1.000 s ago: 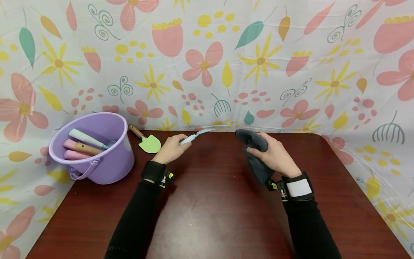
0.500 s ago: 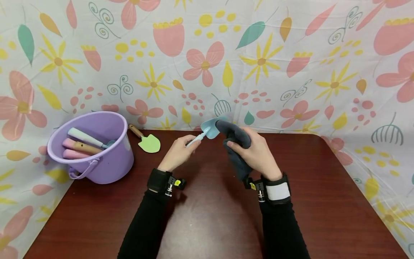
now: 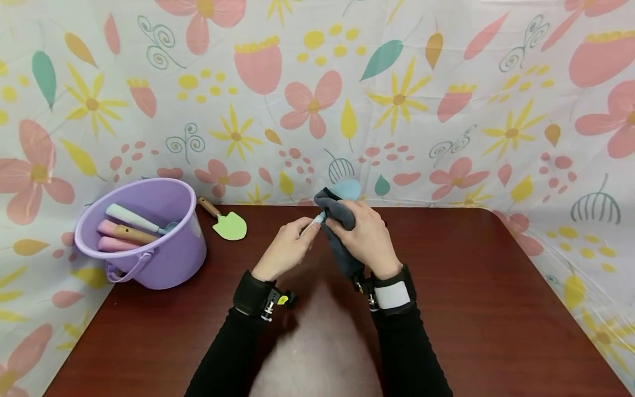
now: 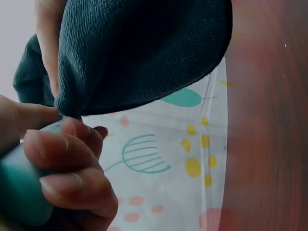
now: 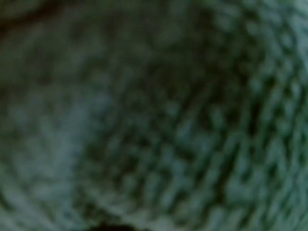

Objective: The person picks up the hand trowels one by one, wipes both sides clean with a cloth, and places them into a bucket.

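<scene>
In the head view my left hand grips the pale handle of a small light-blue trowel. My right hand holds a dark grey cloth folded around the trowel's neck and lower blade, so only the blade's outer part shows above it. Both hands are close together over the back of the table. From the left wrist, curled fingers wrap the handle, and the cloth hangs right beyond them. Blurred cloth fills the right wrist view, hiding that hand.
At the left stands a purple bucket with several tools inside, their pink, wooden and pale handles showing. A green trowel with a wooden handle lies beside it. A flowered sheet rises behind the brown table.
My right hand has moved left with the cloth, which now covers the trowel's neck and part of its blade. My left hand has shifted right, turning the blade upward.
</scene>
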